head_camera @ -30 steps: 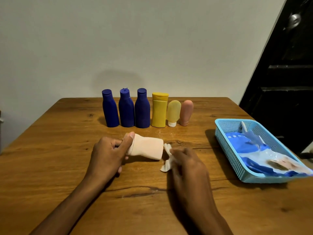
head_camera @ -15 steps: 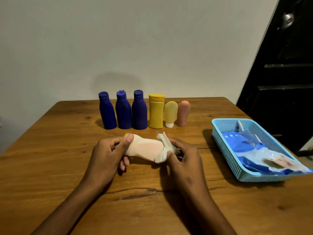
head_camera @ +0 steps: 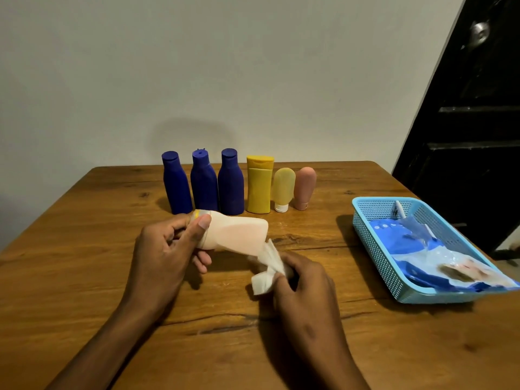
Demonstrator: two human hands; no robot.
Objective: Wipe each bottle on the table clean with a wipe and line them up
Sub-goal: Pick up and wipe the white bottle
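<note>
Behind the wooden table (head_camera: 84, 249) rises a plain pale wall, with a dark door at the right. Six bottles stand upright in a row near the far edge: three blue bottles (head_camera: 202, 184), a yellow bottle (head_camera: 259, 187), a small yellow tube (head_camera: 283, 188) and a pink tube (head_camera: 304, 187), each resting on its cap. A blue basket (head_camera: 365, 220) on the right holds a packet of wipes.

Just above the table, in front of the row, the left hand (head_camera: 163, 254) grips a peach bottle (head_camera: 236, 235) lying sideways, thumb and fingers curled round its neck end. The right hand (head_camera: 304, 280) pinches a crumpled white wipe (head_camera: 267, 268) against the bottle's lower base end.

The bottle looks like light, smooth plastic, probably a bit slippery once damp and likely to give under a hard squeeze. Holding it at the narrow neck seems sensible, leaving the broad body free for wiping; the wipe is limp and needs bunching to press firmly.
</note>
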